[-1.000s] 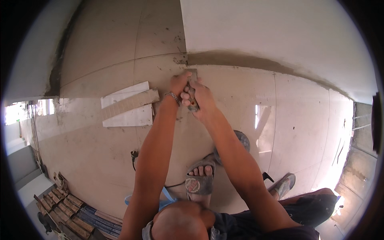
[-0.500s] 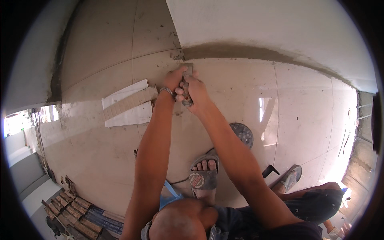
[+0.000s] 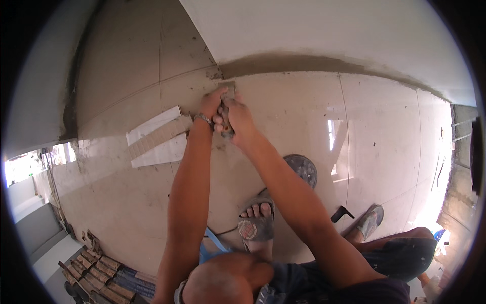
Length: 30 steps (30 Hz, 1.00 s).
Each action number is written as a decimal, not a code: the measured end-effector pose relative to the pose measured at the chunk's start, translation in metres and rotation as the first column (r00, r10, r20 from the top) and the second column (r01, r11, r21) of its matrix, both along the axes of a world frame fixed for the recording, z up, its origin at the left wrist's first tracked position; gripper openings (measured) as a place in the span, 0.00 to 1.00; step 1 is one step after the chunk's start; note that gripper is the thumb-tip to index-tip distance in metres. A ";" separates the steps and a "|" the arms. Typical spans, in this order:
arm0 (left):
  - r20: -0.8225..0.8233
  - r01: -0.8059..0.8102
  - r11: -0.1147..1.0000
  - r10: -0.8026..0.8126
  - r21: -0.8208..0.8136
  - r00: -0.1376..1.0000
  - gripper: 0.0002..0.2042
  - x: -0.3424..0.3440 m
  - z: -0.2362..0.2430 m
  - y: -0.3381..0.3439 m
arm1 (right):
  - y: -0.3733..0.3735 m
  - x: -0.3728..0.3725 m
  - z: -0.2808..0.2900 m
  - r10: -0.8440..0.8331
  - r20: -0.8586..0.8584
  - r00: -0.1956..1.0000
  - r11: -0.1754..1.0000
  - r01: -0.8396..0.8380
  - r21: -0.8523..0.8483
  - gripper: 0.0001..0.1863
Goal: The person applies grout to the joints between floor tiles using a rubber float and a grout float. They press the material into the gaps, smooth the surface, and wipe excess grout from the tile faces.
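Near a white wall (image 3: 324, 30), hands (image 3: 240, 120) over glossy tiles (image 3: 293, 109).

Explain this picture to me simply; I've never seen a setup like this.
There is no robot here, just a person's two bare hands. A wide fisheye camera worn on the head looks down, so straight edges bend near the rim. The right hand grips the handle of a flat-bladed tool; the left hand is at its blade. On the tiled floor, a beige strip lies across something white and flat. A dark round object sits beside the right forearm.
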<state>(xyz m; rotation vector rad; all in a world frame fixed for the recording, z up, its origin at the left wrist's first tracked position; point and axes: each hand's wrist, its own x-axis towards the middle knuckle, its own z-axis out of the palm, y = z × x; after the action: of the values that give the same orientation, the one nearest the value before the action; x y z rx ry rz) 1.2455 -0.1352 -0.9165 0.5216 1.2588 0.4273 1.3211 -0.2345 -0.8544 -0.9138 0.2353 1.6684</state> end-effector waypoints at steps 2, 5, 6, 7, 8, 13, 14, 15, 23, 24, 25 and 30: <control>0.078 -0.004 0.997 0.009 -0.073 0.997 0.18 0.008 0.009 -0.002 | 0.009 0.005 0.001 -0.031 -0.008 0.999 0.999 0.031 -0.032 0.07; -0.138 0.123 0.987 -0.107 0.108 0.985 0.18 0.000 0.016 -0.013 | -0.008 0.012 0.000 0.018 0.013 1.000 1.000 -0.018 -0.001 0.07; -0.218 0.118 0.970 -0.071 0.212 0.973 0.17 0.006 0.008 -0.021 | -0.012 0.014 0.003 0.019 0.024 1.000 1.000 -0.019 -0.012 0.07; -0.291 0.122 0.944 -0.030 0.305 0.956 0.17 0.013 0.007 -0.027 | -0.018 0.020 0.012 0.018 0.038 0.999 0.999 -0.017 -0.029 0.07; -0.306 0.115 0.960 -0.032 0.255 0.951 0.17 0.014 0.008 -0.025 | -0.020 0.023 0.016 0.017 0.051 0.999 0.999 -0.015 -0.046 0.08; -0.261 0.086 0.996 -0.073 0.038 0.963 0.17 0.028 0.023 -0.005 | 0.004 0.035 -0.003 0.007 0.036 0.999 0.998 -0.005 -0.055 0.10; -0.313 0.082 0.988 -0.037 0.133 0.949 0.17 0.028 0.018 -0.007 | 0.006 0.036 -0.002 -0.003 0.024 1.000 0.999 0.004 -0.042 0.10; -0.362 0.083 0.971 0.004 0.225 0.932 0.16 0.028 0.008 -0.012 | 0.003 0.034 0.000 0.019 0.023 1.000 0.999 -0.018 -0.042 0.10; -0.343 0.147 0.977 -0.086 0.157 0.936 0.18 0.026 0.019 -0.002 | 0.006 0.031 0.003 0.010 0.058 0.998 0.999 -0.008 -0.036 0.12; -0.325 0.121 0.974 -0.054 0.190 0.944 0.18 0.029 0.017 -0.008 | 0.002 0.034 0.001 0.028 0.057 0.998 0.999 -0.027 -0.019 0.12; -0.306 0.093 0.970 -0.021 0.224 0.952 0.18 0.030 0.016 -0.012 | -0.003 0.037 -0.001 0.048 0.056 0.997 0.999 -0.048 0.000 0.12; -0.298 0.046 0.960 0.040 0.275 0.954 0.18 0.032 0.021 -0.019 | -0.009 0.040 -0.006 0.087 0.079 0.993 0.996 -0.089 0.021 0.11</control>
<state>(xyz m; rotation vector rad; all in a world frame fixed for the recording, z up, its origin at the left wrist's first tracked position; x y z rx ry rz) 1.2777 -0.1539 -0.8958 0.8536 1.4995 0.5414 1.3609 -0.2435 -0.8607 -0.9804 0.1226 1.7093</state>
